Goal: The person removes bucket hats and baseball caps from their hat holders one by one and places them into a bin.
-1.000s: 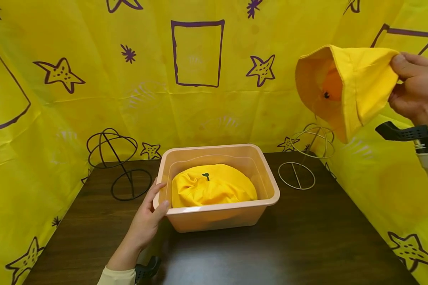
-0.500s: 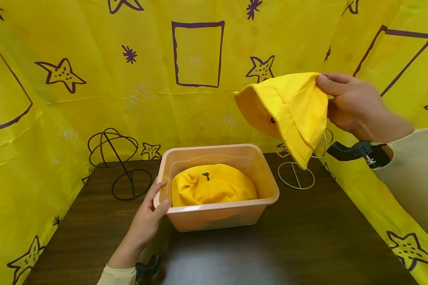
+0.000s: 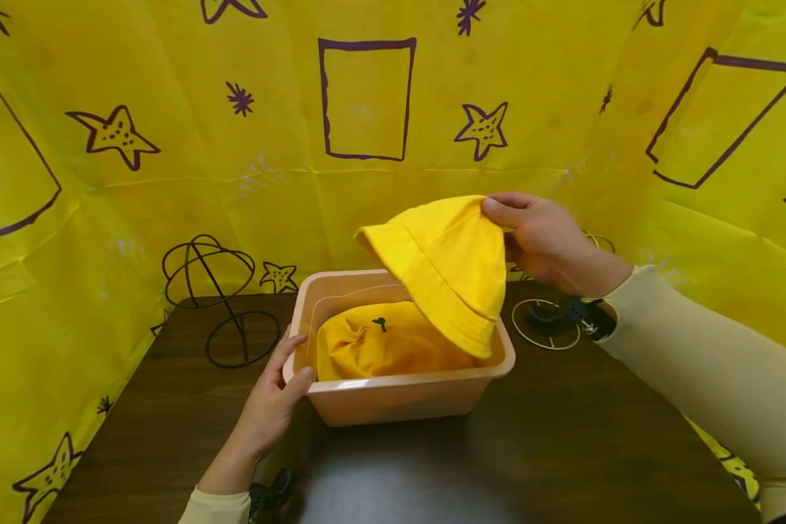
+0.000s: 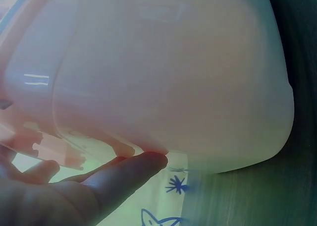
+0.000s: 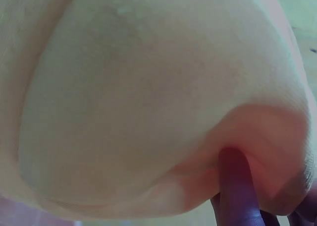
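A yellow bucket hat [image 3: 445, 269] hangs tilted above the right part of a peach plastic tub [image 3: 399, 402]. My right hand [image 3: 550, 236] pinches its crown between thumb and fingers; in the right wrist view the hat's cloth [image 5: 148, 87] fills most of the picture. Inside the tub lies another yellow hat [image 3: 373, 349], crumpled, with a small green sprout mark; the held hat covers part of it. My left hand [image 3: 262, 415] grips the tub's left front corner, thumb over the rim. The left wrist view has its fingers against the tub's wall [image 4: 173, 77].
To the left of the tub stands a black wire hat stand [image 3: 236, 320]. A gold wire stand [image 3: 550, 348] is on the right, partly behind my right arm. The dark wooden table [image 3: 563, 451] is enclosed by yellow cloth [image 3: 268, 218] with purple drawings.
My right hand has carried the bucket hat left and down from the upper right to over the tub. The hat's opening has turned downward. My left hand and the tub have stayed put.
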Available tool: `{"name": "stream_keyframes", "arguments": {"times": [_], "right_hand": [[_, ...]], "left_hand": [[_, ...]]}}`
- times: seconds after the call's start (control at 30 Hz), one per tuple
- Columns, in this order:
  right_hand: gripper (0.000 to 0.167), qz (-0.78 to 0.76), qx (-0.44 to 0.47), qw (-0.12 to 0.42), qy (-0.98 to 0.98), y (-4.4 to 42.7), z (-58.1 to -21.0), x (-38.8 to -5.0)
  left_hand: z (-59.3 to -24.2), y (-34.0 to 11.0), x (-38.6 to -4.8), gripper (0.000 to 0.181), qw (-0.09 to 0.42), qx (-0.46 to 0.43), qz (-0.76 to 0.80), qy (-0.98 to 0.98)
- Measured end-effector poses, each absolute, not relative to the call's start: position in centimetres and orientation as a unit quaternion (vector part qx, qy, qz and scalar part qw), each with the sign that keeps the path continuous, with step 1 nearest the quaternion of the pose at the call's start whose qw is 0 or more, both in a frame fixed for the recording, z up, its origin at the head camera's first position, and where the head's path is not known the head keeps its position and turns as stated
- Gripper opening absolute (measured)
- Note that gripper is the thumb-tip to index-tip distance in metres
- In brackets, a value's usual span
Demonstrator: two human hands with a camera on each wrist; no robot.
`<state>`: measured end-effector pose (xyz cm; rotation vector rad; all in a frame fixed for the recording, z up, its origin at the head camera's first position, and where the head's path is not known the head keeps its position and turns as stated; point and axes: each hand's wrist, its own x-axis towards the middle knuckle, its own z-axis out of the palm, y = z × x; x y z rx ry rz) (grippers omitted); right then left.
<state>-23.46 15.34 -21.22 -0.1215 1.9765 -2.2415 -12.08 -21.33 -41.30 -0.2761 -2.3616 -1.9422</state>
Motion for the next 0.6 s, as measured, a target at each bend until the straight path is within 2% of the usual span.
{"name": "stream_keyframes", "arguments": {"times": [0.3,0.6], "right_hand": [[0.042,-0.663,-0.022,0.082,0.744,13.8,-24.7,-24.5],[0.038,-0.637,-0.029,0.058,0.768,12.2,-25.5,-25.1]], "left_hand": [[-41.1,-21.3,-12.1,0.053,0.035,-0.087,-0.630,-0.771],[-41.3,-21.3,-12.1,0.051,0.039,-0.091,-0.633,-0.768]]}}
